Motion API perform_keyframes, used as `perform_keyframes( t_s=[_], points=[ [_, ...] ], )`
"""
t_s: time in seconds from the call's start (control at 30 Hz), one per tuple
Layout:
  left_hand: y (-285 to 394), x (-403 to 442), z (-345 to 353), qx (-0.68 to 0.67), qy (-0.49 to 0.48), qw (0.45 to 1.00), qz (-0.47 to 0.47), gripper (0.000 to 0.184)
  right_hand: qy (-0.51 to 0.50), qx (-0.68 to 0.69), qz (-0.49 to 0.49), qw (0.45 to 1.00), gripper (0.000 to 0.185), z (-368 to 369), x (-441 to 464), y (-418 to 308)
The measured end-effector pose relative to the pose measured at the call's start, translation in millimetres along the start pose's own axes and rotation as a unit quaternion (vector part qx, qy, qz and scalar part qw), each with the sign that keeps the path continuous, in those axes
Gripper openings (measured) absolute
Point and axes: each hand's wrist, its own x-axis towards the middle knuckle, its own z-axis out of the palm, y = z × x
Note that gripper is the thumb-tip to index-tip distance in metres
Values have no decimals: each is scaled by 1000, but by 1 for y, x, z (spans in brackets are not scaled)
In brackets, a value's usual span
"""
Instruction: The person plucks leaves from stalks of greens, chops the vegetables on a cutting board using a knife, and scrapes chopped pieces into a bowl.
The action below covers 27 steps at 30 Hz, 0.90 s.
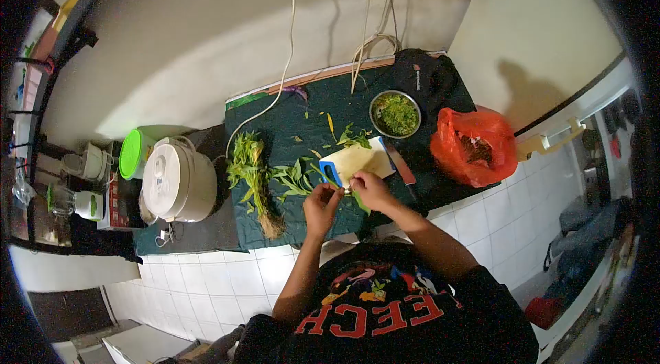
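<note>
My left hand and my right hand are close together at the near edge of a white cutting board with a blue handle. The fingers of both are pinched on a green stem with leaves, part of it hanging below my right hand. Green leaves lie at the board's far edge. A knife rests along the board's right side. Loose leafy stems lie left of the board, beside a rooted bunch of greens. Behind the board stands a metal bowl of cut greens.
A red plastic bag sits at the table's right end, with a black bag behind it. A white rice cooker and a green-lidded container stand at the left. A cable crosses the dark green tablecloth.
</note>
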Motion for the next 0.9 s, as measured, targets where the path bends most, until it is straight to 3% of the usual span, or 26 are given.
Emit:
perform_keyframes(
  t_s=[0.1, 0.17, 0.23, 0.3, 0.43, 0.5, 0.63, 0.67, 0.73, 0.83, 0.9],
  points=[
    [2, 1, 3, -15, 48, 999, 1, 13, 9, -13, -3, 1000, 18, 0, 21, 2],
    [5, 3, 4, -41, 65, 997, 9, 11, 94, -19, -30, 995, 19, -4, 30, -4],
    [9, 5, 4, -96, 93, 991, 22, 9, 113, -30, -54, 992, 18, -2, 50, 17],
    [11, 8, 2, -108, 100, 989, 21, 9, 147, -87, 38, 985, 16, -11, 69, 21],
    [11, 10, 2, -129, 118, 984, 41, 9, 171, 4, 10, 985, 14, -36, 102, 13],
    [11, 10, 4, -133, 118, 983, 41, 10, 154, -4, -117, 981, 16, -44, 110, 8],
    [20, 7, 7, -88, 120, 988, 45, 11, 97, -62, -225, 968, 22, -55, 84, -13],
    [20, 8, 7, -89, 121, 988, 47, 11, 97, -62, -226, 967, 22, -58, 68, -28],
    [15, 6, 8, -113, 102, 988, 37, 11, -71, 30, -264, 962, 21, -63, 29, -60],
    [9, 4, 10, -92, 85, 992, 13, 11, -95, -154, -273, 945, 21, -61, 8, -51],
    [5, 4, 14, -99, 78, 992, 17, 12, -68, -143, -277, 948, 21, -57, -1, -45]
  ],
)
